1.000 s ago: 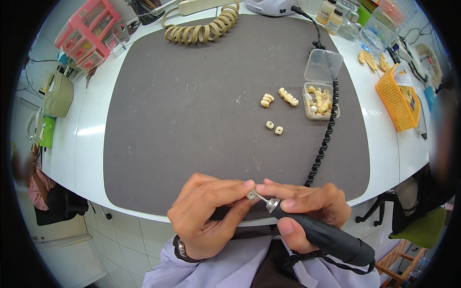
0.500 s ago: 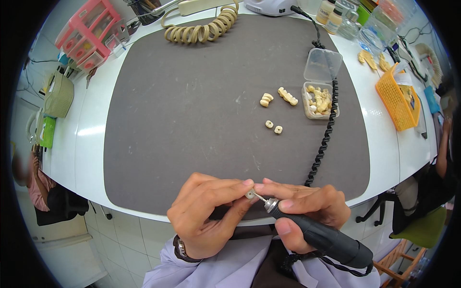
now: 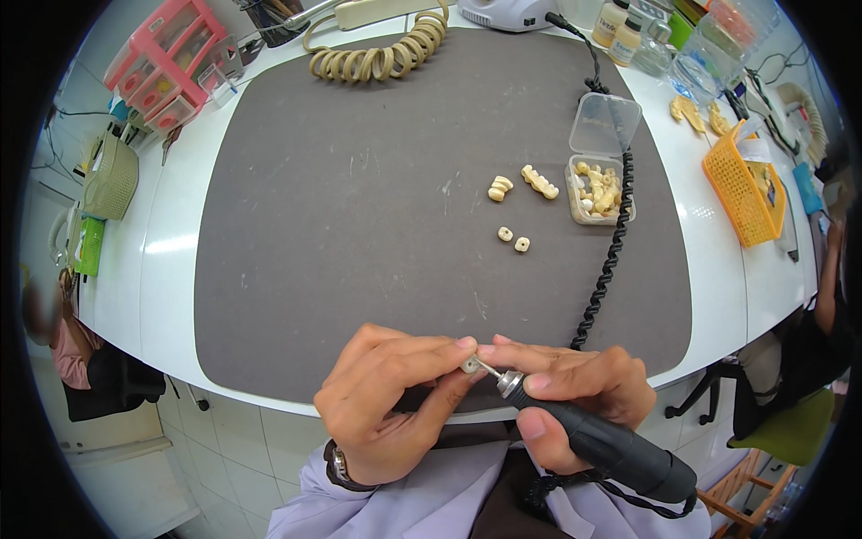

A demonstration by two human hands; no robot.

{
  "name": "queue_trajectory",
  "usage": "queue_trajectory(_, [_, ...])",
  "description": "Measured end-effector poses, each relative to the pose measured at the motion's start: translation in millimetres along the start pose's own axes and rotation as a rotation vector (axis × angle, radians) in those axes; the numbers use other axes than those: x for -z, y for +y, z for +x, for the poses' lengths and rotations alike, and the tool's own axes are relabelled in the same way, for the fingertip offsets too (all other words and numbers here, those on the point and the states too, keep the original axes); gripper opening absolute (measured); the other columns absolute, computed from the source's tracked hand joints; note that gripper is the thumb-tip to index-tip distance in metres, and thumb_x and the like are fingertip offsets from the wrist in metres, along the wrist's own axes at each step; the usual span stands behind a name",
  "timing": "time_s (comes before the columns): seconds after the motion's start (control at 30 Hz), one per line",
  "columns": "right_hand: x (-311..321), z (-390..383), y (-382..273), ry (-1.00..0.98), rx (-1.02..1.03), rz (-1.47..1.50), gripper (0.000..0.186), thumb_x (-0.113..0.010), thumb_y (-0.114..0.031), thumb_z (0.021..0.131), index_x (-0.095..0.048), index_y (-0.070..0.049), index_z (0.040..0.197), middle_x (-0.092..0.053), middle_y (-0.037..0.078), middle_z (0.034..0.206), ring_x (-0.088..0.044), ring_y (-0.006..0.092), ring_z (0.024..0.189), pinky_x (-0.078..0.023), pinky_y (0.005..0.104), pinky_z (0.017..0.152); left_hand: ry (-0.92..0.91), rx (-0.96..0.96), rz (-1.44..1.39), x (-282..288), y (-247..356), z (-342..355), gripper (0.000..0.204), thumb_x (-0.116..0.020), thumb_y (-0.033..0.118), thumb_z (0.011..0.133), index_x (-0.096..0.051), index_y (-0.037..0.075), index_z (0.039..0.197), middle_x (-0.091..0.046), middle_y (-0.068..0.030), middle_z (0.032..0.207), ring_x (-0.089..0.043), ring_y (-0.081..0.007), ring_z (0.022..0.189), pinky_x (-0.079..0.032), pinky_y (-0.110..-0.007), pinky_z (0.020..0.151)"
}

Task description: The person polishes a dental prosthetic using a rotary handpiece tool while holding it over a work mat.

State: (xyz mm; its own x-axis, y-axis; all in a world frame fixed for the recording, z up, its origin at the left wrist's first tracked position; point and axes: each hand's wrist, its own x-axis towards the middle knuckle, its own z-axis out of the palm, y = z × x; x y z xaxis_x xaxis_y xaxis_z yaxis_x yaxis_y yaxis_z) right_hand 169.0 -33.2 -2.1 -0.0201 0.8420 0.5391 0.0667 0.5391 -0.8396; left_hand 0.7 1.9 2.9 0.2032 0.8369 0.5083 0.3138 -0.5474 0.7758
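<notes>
Between the thumb and fingertips of my left hand [image 3: 386, 395] is a small whitish dental crown [image 3: 470, 365] with a dark hole in it. My right hand [image 3: 593, 386] is wrapped round a black rotary handpiece [image 3: 611, 449], tilted with its metal nose toward the crown. A thin bur [image 3: 488, 367] reaches from the nose to the crown, at or against its right side; exact contact is too small to tell. The fingertips of both hands meet beside the crown, above the near edge of the grey mat [image 3: 359, 234].
Two small crowns [image 3: 514, 239] and two longer tooth-shaped bridge pieces [image 3: 539, 182] lie on the mat. An open clear box [image 3: 600, 190] holds more pieces. The handpiece's black coiled cord [image 3: 603, 278] runs along the right. A yellow basket [image 3: 743, 184] and pink drawers [image 3: 166, 67] flank the mat.
Both hands, the crown and the handpiece keep nearly the same pose. The whole view has shifted very slightly; nothing was taken up or let go.
</notes>
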Motion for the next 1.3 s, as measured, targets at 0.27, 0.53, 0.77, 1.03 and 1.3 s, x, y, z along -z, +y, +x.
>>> queue_trajectory(0.27, [-1, 0, 1, 0.013, 0.006, -0.011, 0.025, -0.067, -0.005, 0.078, -0.048, 0.005, 0.091, -0.064, 0.036, 0.082, -0.068, 0.0423, 0.09, -0.053, 0.0531, 0.083, -0.002, 0.005, 0.0, -1, -1, 0, 0.031, -0.082, -0.004, 0.062, -0.072, 0.004, 0.09, -0.072, -0.0056, 0.08, -0.065, -0.0166, 0.068, -0.045, -0.025, 0.062])
queue_trajectory(0.53, [-9, -3, 0, 0.19, -0.045, 0.07, 0.022, -0.074, 0.0, 0.071, -0.06, 0.003, 0.087, -0.069, 0.027, 0.088, -0.07, 0.0343, 0.091, -0.056, 0.0422, 0.083, -0.012, 0.01, -0.004, 0, 1, 0, 0.031, -0.082, -0.003, 0.063, -0.072, 0.004, 0.091, -0.072, -0.0052, 0.081, -0.066, -0.016, 0.069, -0.045, -0.025, 0.062])
queue_trajectory(0.77, [-1, 0, 1, 0.004, 0.006, -0.021, 0.026, -0.067, -0.006, 0.077, -0.048, 0.004, 0.092, -0.064, 0.036, 0.083, -0.068, 0.0423, 0.089, -0.053, 0.0531, 0.083, -0.004, 0.012, 0.006, 0, 0, 0, 0.031, -0.082, -0.003, 0.062, -0.072, 0.004, 0.09, -0.072, -0.0054, 0.081, -0.064, -0.0166, 0.067, -0.045, -0.025, 0.061])
queue_trajectory(1.03, [-1, -2, 0, 0.015, 0.008, -0.022, 0.027, -0.068, -0.004, 0.076, -0.048, 0.004, 0.093, -0.064, 0.038, 0.085, -0.068, 0.0425, 0.089, -0.052, 0.0531, 0.084, -0.012, -0.002, -0.003, 0, 0, 1, 0.031, -0.081, -0.004, 0.062, -0.072, 0.004, 0.09, -0.072, -0.0055, 0.081, -0.064, -0.0166, 0.068, -0.045, -0.025, 0.061])
queue_trajectory(1.3, [-2, -2, 2, 0.008, 0.012, -0.014, 0.028, -0.067, -0.003, 0.076, -0.048, 0.004, 0.094, -0.063, 0.038, 0.087, -0.068, 0.0422, 0.09, -0.052, 0.053, 0.086, -0.013, 0.017, -0.006, 0, 0, 0, 0.03, -0.081, -0.004, 0.063, -0.071, 0.004, 0.091, -0.072, -0.0061, 0.081, -0.064, -0.0168, 0.067, -0.045, -0.026, 0.061])
